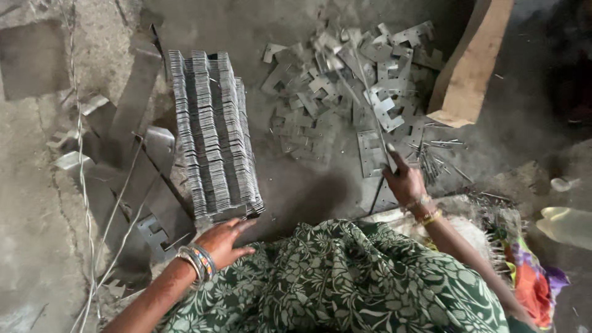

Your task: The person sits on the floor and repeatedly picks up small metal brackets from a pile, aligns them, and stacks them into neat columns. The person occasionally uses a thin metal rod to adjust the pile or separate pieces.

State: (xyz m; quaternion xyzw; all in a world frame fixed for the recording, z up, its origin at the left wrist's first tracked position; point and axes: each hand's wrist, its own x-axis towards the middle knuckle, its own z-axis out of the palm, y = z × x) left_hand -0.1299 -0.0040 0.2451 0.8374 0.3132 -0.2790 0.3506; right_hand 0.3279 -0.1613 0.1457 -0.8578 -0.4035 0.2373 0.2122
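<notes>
head view, looking down at a grey, dusty concrete floor [296, 191]; person seated, lap covered by green cloth with a white floral print [345, 283].

left hand [223, 242]: open, fingers spread, palm down, fingertips touching the near end of a long packed stack of thin grey stamped metal plates [213, 132]. the plates stand on edge, pressed side by side in several rows, and the stack runs away from the person. wrist carries several multicoloured bangles [196, 261].

right hand [404, 180]: closed in a pinch on the near end of a long thin metal rod [369, 98], which slants up and away over a loose scattered heap of flat grey notched metal plates [351, 80]. hand sits at the near edge of this heap, just above one flat rectangular plate with punched holes [370, 153]. gold-coloured bangles [425, 213] at this wrist.

stack and heap lie apart, bare floor between them; stack to the left, heap to the right.

surroundings: small pile of metal nails or pins [441, 157] just right of the right hand. tan wooden block [472, 61] at upper right, touching the heap's far edge. bent sheet-metal offcuts [123, 148] and thin wires [80, 154] left of the stack. bright orange and purple cloth [533, 283] at lower right. pale plastic container [567, 225] at right edge, detail not resolvable.
</notes>
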